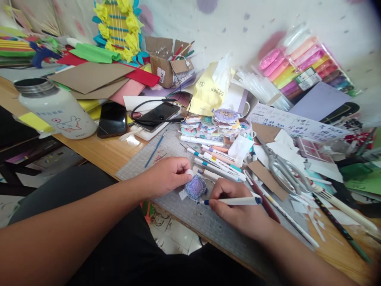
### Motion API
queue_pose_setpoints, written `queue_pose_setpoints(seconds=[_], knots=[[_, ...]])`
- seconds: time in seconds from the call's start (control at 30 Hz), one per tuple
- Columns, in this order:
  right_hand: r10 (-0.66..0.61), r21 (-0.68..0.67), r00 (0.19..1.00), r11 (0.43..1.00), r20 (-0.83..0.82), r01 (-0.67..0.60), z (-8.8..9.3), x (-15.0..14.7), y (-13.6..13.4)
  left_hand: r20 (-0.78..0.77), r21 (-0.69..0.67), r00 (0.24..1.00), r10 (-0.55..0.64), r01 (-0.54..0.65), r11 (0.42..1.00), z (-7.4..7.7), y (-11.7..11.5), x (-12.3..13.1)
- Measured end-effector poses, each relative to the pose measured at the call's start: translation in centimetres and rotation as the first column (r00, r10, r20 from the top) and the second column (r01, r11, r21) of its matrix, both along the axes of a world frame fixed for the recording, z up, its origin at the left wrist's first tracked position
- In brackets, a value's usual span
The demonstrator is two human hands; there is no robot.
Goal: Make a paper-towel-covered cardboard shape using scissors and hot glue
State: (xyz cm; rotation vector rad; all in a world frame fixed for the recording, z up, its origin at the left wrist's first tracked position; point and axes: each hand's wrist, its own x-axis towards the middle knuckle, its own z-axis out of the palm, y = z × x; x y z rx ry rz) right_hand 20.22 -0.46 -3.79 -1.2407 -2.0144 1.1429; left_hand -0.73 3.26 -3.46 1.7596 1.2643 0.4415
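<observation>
- Cluttered craft space: a wooden table [101,153] runs from the left edge to the lower right of the frame, in front of a pale wall with faint coloured blotches.
- A grey cutting mat [133,167] lies on the table at centre, and both hands work over it.
- The left hand [166,176] sits at centre with its fingers curled, fingertips pinching the upper left edge of a small purple cut-out [195,187] that lies on the mat.
- The right hand [238,208], just right of centre, grips a white marker [235,201] between thumb and fingers.
- The marker's long axis lies almost level across the frame. Its blue tip points left and touches the cut-out's lower right edge, and its back end points right.
- Loose markers [214,159] lie just above the hands, with a stack of coloured cut-outs [214,123] beyond them.
- Scissors [281,167] rest among paper scraps to the right.
- At left stand a white bottle [56,109] and a dark phone [112,119].
- A cardboard box [168,65] sits at upper centre, and packs of coloured clay [300,65] at upper right.
</observation>
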Motion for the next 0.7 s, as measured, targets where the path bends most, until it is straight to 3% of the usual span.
queue_pose_setpoints(seconds=[0.7], knots=[[-0.017,0.004,1.0,1.0,-0.005,0.017,0.08,0.05,0.05,0.003,-0.012,1.0,-0.007,0.007,1.0,0.21,0.04,0.13]])
